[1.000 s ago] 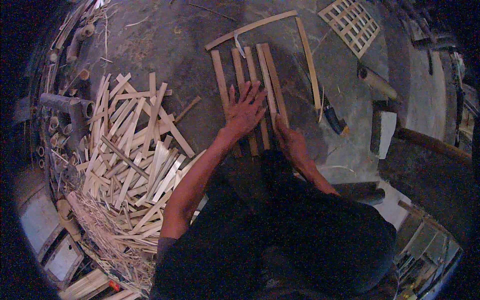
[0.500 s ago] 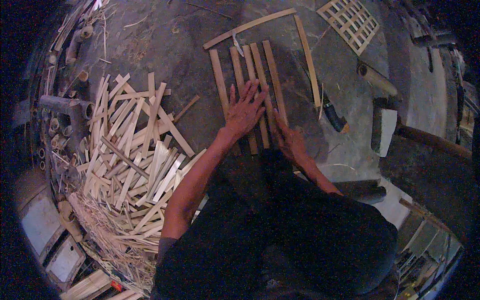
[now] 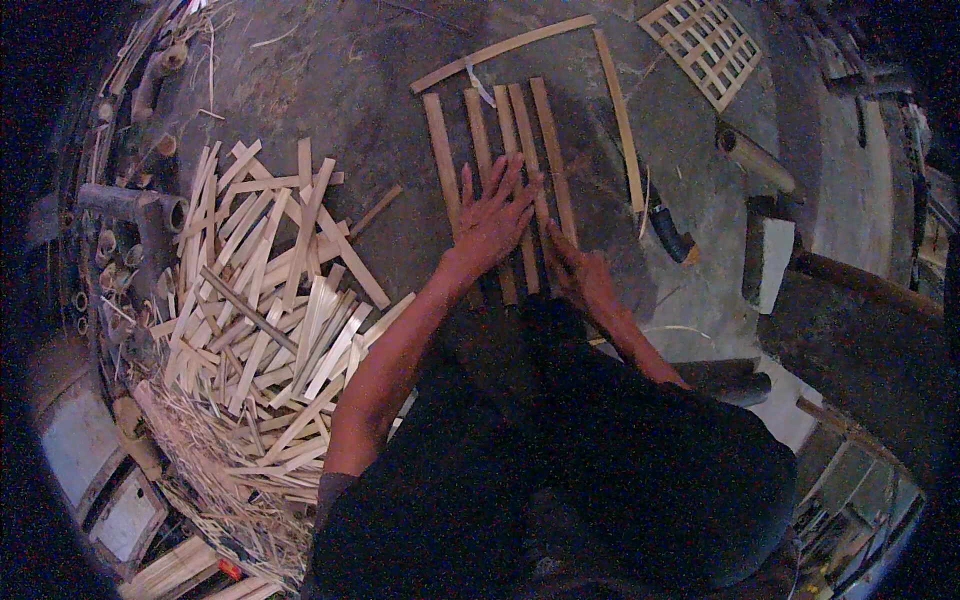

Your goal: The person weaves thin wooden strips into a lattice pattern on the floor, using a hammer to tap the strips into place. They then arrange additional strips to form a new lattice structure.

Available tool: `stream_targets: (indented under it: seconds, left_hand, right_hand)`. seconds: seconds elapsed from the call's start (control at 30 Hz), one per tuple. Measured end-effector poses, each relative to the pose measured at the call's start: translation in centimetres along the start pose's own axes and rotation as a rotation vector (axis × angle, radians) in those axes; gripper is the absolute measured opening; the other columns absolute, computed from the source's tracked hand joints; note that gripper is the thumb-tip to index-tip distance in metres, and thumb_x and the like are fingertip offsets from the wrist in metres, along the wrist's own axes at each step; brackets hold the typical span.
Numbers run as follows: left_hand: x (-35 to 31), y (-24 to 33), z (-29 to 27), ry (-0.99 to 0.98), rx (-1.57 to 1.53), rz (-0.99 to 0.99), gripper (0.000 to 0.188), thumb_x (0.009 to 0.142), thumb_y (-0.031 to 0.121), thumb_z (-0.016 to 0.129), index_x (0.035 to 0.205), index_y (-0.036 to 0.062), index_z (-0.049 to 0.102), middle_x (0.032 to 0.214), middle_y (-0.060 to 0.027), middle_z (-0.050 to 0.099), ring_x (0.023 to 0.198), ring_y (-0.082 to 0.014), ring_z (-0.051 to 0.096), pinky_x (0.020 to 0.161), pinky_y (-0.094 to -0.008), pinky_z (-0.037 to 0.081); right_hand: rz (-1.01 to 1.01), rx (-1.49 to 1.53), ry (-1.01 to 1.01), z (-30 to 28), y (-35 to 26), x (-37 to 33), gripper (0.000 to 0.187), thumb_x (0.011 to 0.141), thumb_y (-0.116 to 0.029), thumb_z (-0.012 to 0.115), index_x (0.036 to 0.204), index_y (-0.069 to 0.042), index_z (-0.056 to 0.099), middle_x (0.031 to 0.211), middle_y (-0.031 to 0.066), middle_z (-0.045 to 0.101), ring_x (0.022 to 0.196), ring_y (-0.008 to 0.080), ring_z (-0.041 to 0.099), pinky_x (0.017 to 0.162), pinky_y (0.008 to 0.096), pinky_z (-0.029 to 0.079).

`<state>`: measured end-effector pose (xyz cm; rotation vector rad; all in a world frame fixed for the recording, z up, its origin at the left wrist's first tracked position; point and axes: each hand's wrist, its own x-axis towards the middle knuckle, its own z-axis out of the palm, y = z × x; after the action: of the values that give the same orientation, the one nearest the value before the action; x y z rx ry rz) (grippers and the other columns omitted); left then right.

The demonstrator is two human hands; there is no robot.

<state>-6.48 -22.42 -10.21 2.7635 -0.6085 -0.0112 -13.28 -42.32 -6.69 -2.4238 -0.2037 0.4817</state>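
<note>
Several flat bamboo strips (image 3: pixel 437 135) lie side by side on the floor in front of me, pointing away from me. My left hand (image 3: pixel 492 225) rests flat across the middle strips with its fingers spread. Beside it, my right hand (image 3: pixel 582 275) lies low over the near ends of the right-hand strips, fingers stretched forward along them. The near ends are partly hidden under my hands and dark clothing. Beyond the far ends lies a crosswise strip (image 3: pixel 510 52) with a small white scrap (image 3: pixel 480 85) near it. Another strip (image 3: pixel 620 120) slants down on the right.
A big heap of loose strips (image 3: pixel 270 300) covers the floor at left, with fine shavings (image 3: pixel 190 440) nearer me. A woven lattice panel (image 3: pixel 705 50) lies far right. A dark curved tool handle (image 3: pixel 670 235) and a bamboo tube (image 3: pixel 758 163) are at right. Cut bamboo poles (image 3: pixel 130 205) line the left.
The two middle strips under my left hand have shifted slightly right, toward the rightmost strip. Both hands stay in almost the same place.
</note>
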Motion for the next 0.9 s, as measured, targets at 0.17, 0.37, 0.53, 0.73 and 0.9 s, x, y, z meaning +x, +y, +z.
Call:
stream_targets:
  seconds: [0.17, 0.37, 0.53, 0.73, 0.9]
  left_hand:
    - [0.1, 0.1, 0.0, -0.004, -0.059, -0.019, 0.057, 0.095, 0.046, 0.052, 0.149, 0.0303, 0.041, 0.162, -0.0056, 0.023, 0.151, -0.0252, 0.015, 0.117, -0.0621, 0.000]
    - [0.1, 0.4, -0.1, -0.008, -0.019, -0.022, 0.063, 0.094, 0.051, 0.052, 0.150, 0.0265, 0.039, 0.160, -0.0085, 0.024, 0.150, -0.0263, 0.017, 0.118, -0.0597, 0.002]
    - [-0.6, 0.2, -0.3, 0.051, 0.092, -0.102, 0.066, 0.094, 0.046, 0.052, 0.151, 0.0172, 0.037, 0.161, -0.0122, 0.022, 0.150, -0.0269, 0.015, 0.118, -0.0599, 0.001]
    - [-1.1, -0.5, -0.1, 0.065, -0.002, -0.103, 0.060, 0.096, 0.042, 0.051, 0.148, 0.0150, 0.041, 0.162, -0.0122, 0.019, 0.151, -0.0268, 0.014, 0.118, -0.0622, 0.000]
    - [-1.4, -1.2, -0.4, 0.057, -0.068, -0.066, 0.059, 0.096, 0.040, 0.051, 0.147, 0.0120, 0.042, 0.162, -0.0117, 0.018, 0.151, -0.0272, 0.013, 0.117, -0.0634, 0.001]
  right_hand:
    - [0.042, -0.147, -0.047, -0.3, -0.6, 0.6, 0.067, 0.092, -0.020, 0.064, 0.152, -0.027, 0.035, 0.082, 0.0282, 0.066, 0.068, 0.0474, 0.065, 0.066, 0.0515, 0.054]
    - [0.023, -0.083, -0.056, -0.1, -0.2, 0.3, 0.072, 0.090, -0.024, 0.067, 0.153, -0.026, 0.032, 0.085, 0.0249, 0.068, 0.072, 0.0441, 0.067, 0.069, 0.0500, 0.055]
    - [0.002, -0.001, 0.019, -0.4, -1.2, -0.3, 0.072, 0.089, -0.019, 0.069, 0.152, -0.022, 0.034, 0.088, 0.0229, 0.069, 0.072, 0.0401, 0.068, 0.068, 0.0465, 0.055]
    - [-0.109, 0.160, 0.126, 0.2, -2.4, -0.5, 0.060, 0.093, -0.006, 0.063, 0.148, -0.014, 0.041, 0.092, 0.0173, 0.069, 0.074, 0.0298, 0.068, 0.068, 0.0379, 0.055]
    - [-0.123, 0.232, 0.175, -0.5, -5.4, 0.1, 0.054, 0.095, -0.005, 0.060, 0.146, -0.012, 0.046, 0.091, 0.0119, 0.066, 0.078, 0.0222, 0.063, 0.071, 0.0326, 0.052]
